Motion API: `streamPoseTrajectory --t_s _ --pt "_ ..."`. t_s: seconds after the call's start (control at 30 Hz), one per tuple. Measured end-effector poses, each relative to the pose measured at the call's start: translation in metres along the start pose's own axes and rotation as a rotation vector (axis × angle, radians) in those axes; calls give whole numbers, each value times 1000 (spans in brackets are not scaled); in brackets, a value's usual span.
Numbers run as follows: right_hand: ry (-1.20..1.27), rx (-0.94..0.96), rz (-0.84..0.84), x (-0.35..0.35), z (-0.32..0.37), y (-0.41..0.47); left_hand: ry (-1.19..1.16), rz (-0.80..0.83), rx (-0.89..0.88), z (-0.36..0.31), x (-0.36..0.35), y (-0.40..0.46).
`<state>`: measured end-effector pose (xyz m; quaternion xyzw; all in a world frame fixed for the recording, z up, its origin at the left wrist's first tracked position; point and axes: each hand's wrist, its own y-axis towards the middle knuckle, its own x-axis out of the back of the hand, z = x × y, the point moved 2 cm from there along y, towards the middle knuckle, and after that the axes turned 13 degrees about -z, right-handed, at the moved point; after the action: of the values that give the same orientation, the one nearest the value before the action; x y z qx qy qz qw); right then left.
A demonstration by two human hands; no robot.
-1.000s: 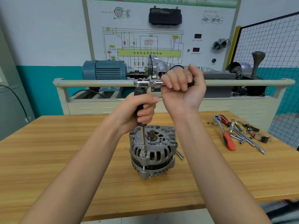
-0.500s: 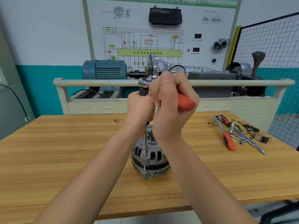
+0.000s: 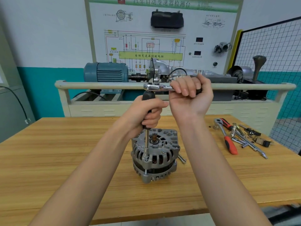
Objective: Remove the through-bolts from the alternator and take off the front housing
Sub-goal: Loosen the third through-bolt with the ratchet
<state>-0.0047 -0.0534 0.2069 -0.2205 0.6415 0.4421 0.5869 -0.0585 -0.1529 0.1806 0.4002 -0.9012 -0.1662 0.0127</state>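
Where the two forearms reach in from the near edge, the wooden surface (image 3: 65,160) carries the alternator (image 3: 154,154), which stands on end near the middle with its shaft end up and its front housing (image 3: 162,144) on top. At the housing's near-left lug, a slim steel extension bar (image 3: 147,142) stands upright with its socket seated on a through-bolt (image 3: 146,171), whose shank shows in the gap between the two housing halves. Just right of the alternator, touching or nearly touching its base, a loose bolt (image 3: 182,159) lies on the wood. Above the housing, the left hand (image 3: 146,115) wraps its curled fingers round the black grip of the extension. On top of that grip sits the head of a ratchet (image 3: 153,86), its handle running level to the right into the right hand (image 3: 190,93), which is closed round it in a fist with the palm towards the camera. Farther right on the surface lies a scatter of tools, among them a red-handled ratchet (image 3: 228,141) and chrome bars. Beyond the surface stands a training rig with a blue motor (image 3: 105,72) and a wiring-diagram board (image 3: 162,38).
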Motion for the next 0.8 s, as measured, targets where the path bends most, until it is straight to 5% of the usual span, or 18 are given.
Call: streamPoseTrajectory --t_s 0.2,0.37,0.47,0.7,0.8 --pt "-363 466 257 -6 -15 -30 5 -396 -79 5 -6 2" --pt "-629 878 412 -10 -29 -51 100 -487 -127 5 -9 2" --pt "-529 729 382 -11 -22 -42 65 -339 -92 6 -5 4" --pt "-63 -57 38 -4 -5 5 -10 37 -48 4 10 2" --pt "27 -76 -44 0 -6 12 -15 -7 -21 5 3 3"
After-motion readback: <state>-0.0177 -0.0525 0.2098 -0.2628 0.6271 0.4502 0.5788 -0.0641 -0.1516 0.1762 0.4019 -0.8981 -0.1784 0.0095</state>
